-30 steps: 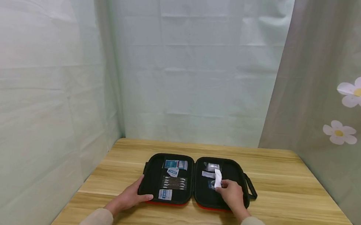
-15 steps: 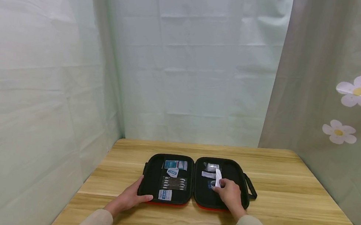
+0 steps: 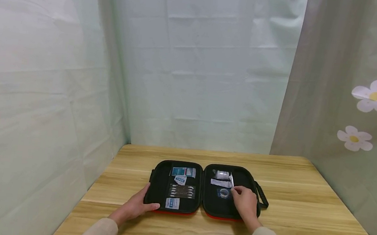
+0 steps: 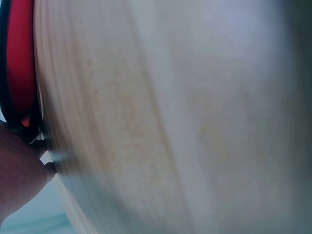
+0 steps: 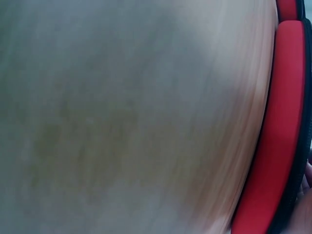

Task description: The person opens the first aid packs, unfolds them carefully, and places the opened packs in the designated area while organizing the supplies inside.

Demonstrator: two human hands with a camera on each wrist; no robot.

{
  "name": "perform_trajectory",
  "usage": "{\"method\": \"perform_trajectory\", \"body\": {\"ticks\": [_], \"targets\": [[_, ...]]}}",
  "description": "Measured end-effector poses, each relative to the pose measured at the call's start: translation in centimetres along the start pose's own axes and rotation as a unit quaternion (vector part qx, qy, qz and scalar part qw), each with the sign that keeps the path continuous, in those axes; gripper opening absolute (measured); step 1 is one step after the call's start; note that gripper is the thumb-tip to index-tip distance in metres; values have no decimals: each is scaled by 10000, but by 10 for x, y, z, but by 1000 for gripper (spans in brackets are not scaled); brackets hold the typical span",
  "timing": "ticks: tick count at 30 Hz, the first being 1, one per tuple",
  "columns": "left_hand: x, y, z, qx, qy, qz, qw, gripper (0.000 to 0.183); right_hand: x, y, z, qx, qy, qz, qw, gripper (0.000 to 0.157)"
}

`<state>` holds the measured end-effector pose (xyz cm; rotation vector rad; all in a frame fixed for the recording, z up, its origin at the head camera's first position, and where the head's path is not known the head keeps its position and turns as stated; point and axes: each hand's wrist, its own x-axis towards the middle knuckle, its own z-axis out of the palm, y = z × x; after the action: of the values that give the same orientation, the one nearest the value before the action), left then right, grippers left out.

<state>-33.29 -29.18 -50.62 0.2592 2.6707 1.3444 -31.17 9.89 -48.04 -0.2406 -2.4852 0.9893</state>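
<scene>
A zip case [image 3: 159, 191], black inside and red outside, lies unfolded flat on the wooden table. My left hand [image 3: 134, 206] holds its near left corner, thumb along the front rim and fingers at the left side. Over the right half, my right hand [image 3: 245, 203] pinches a narrow white packet [image 3: 232, 180], tilted up and seen nearly edge-on. Behind that packet lie a flat white packet [image 3: 220, 183] and a white roll in clear wrap [image 3: 222, 175]. A bagged ring-shaped roll [image 3: 224, 193] sits just left of the right fingertips.
The left half holds a pack of cotton swabs [image 3: 182, 191], a blue-and-white packet [image 3: 184, 172] and small white-and-blue sachets [image 3: 172, 203]. A black strap loop [image 3: 262, 195] sticks out on the right. Pale curtains [image 3: 207, 77] enclose the table [image 3: 304, 208] at the back and sides.
My right hand first shifts slightly left, then moves right with the white packet, which turns edge-on. The ring-shaped roll beneath comes into fuller view. My left hand stays put.
</scene>
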Motion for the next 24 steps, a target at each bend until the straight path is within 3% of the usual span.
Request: {"method": "perform_trajectory", "body": {"ticks": [7, 24], "targets": [[-1, 1, -1, 20, -19, 17, 10000, 107, 2, 4, -11, 419, -4, 346, 9985, 20], [-4, 6, -3, 63, -26, -8, 10000, 107, 11, 12, -31, 533, -301, 518, 9968, 26]]}}
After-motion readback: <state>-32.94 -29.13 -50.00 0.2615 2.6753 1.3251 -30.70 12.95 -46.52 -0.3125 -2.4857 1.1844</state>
